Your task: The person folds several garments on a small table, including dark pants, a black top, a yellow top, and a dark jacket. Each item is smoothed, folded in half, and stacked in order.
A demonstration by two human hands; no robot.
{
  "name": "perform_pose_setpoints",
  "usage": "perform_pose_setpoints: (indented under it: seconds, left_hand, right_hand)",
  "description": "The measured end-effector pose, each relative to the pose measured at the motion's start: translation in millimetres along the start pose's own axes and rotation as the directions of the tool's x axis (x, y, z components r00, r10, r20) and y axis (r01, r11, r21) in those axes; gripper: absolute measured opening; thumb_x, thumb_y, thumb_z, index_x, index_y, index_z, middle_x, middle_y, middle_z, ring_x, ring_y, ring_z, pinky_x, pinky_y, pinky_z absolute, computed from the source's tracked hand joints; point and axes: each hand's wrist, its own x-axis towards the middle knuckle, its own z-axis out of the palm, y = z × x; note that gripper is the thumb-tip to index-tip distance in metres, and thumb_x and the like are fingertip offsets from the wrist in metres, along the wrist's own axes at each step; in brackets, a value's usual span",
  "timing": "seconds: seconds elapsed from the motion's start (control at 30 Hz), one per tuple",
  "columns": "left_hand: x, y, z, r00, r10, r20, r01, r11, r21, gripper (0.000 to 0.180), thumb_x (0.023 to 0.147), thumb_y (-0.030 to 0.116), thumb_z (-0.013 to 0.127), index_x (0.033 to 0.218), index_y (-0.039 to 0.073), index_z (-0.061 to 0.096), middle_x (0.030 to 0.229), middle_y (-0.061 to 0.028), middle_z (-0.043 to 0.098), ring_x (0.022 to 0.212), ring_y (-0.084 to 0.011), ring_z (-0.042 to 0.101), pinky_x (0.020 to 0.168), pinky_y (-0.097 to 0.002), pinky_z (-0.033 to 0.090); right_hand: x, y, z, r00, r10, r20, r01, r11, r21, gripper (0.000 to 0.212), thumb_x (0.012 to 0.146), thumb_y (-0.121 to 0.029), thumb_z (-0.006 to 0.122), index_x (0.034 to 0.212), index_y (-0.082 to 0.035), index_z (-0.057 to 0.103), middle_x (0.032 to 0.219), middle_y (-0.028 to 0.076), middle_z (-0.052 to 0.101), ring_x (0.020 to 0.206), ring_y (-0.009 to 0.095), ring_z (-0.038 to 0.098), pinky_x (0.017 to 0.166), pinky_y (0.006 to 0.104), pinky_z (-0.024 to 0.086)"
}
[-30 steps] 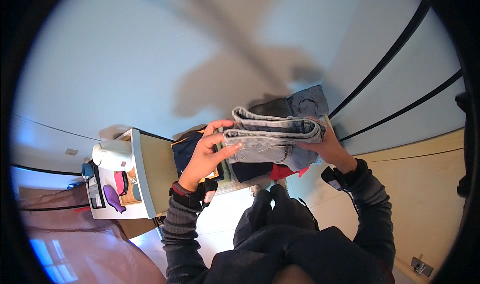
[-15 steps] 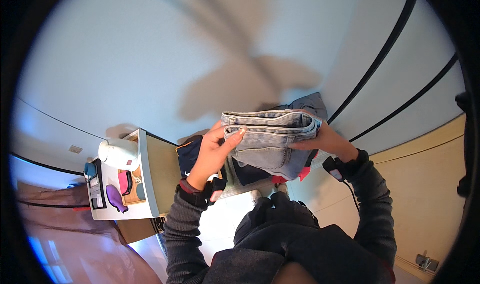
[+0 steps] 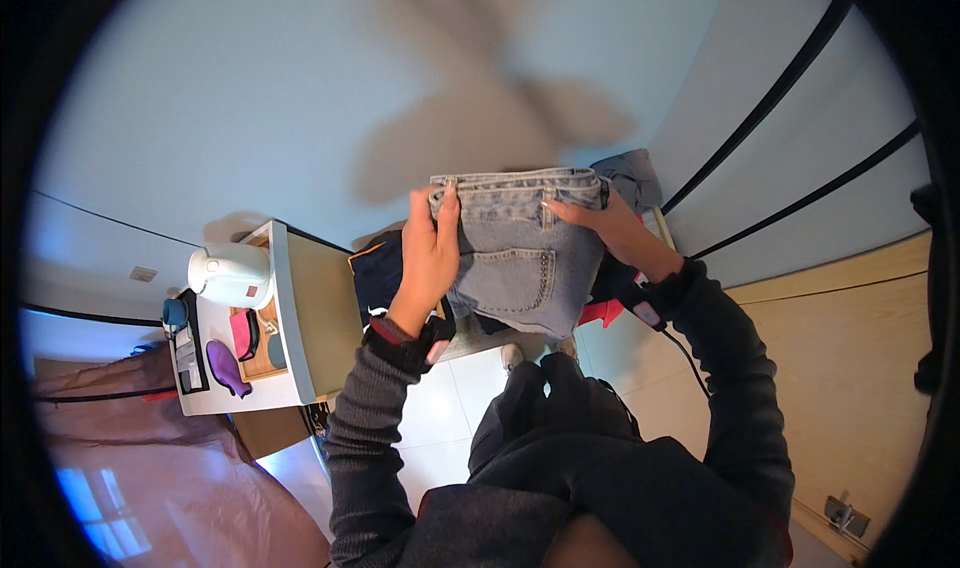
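Observation:
A folded pair of light blue jeans hangs between my hands, its waistband at the top and a studded back pocket facing me. My left hand grips the waistband's left end, thumb in front. At the right end my right hand holds the same band, its thumb lying across the front near a belt loop; most of its fingers are hidden behind the denim. Dark navy clothing lies behind and left of the jeans. Red cloth and grey folded clothing show at the right.
On the left, a white-topped cabinet carries a white kettle, a purple item, a pink-and-black pouch and a wooden tray. A pale wall rises ahead. A wooden panel stands at the right.
Both hands have raised the jeans' waistband and tipped it upright, so the pocket side now faces me more fully. The right hand has shifted slightly left and up.

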Motion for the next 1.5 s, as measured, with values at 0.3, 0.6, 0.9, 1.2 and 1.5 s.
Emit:
perform_pose_setpoints:
  seconds: [0.3,0.6,0.9,1.2,1.5]
  left_hand:
    - [56.4,-54.5,14.7,0.994,-0.105,0.021,0.106,0.992,-0.074,0.030,0.095,0.017,0.063,0.083,0.005,0.039,0.075,-0.0019,0.046,0.069,-0.0081,0.040,0.059,-0.0260,0.038]
    - [-50.8,-115.5,-3.6,0.906,0.381,0.187,-0.386,0.922,-0.006,0.044,0.075,0.001,0.080,0.103,0.002,0.045,0.107,-0.0205,0.062,0.105,-0.0271,0.062,0.083,-0.0370,0.053]
    - [-285.1,-299.4,90.7,0.734,-0.038,0.678,-0.179,0.952,0.247,0.036,0.071,0.002,0.069,0.104,0.005,0.059,0.104,-0.0114,0.064,0.091,-0.0306,0.063,0.076,-0.0386,0.055]
    - [-253.8,-305.7,75.4,0.592,-0.184,0.784,-0.154,0.930,0.334,0.094,0.061,0.032,0.088,0.141,0.014,0.042,0.135,-0.0132,0.048,0.128,-0.0294,0.045,0.110,-0.0469,0.033]
    - [-207.0,-337.0,86.9,0.551,-0.187,0.813,-0.165,0.931,0.326,0.067,0.075,0.008,0.073,0.137,0.020,0.051,0.141,-0.0065,0.050,0.134,-0.0250,0.043,0.117,-0.0451,0.024]
  right_hand:
    - [52.8,27.5,-6.4,0.982,-0.129,-0.138,0.115,0.987,-0.110,0.034,0.086,-0.018,0.072,0.114,0.000,0.066,0.107,0.003,0.068,0.100,0.009,0.059,0.092,0.0263,0.044]
    - [30.4,123.1,-38.6,0.858,-0.449,0.249,0.499,0.616,-0.609,0.060,0.070,-0.016,0.083,0.125,-0.012,0.058,0.132,0.008,0.059,0.129,0.029,0.049,0.111,0.0447,0.033]
    - [-58.0,421.0,-31.8,0.896,-0.060,0.440,0.415,0.465,-0.782,0.063,0.064,-0.006,0.074,0.125,-0.010,0.057,0.134,0.005,0.057,0.131,0.025,0.047,0.113,0.0463,0.030]
    - [-54.0,420.8,-48.7,0.882,0.001,0.471,0.360,0.643,-0.676,0.066,0.064,-0.009,0.077,0.127,-0.015,0.058,0.132,0.007,0.057,0.125,0.026,0.051,0.110,0.0465,0.035]
    - [-17.8,379.2,-52.3,0.917,0.050,0.397,0.228,0.750,-0.621,0.057,0.069,-0.023,0.083,0.121,-0.011,0.061,0.119,0.010,0.063,0.116,0.028,0.057,0.101,0.0438,0.044]
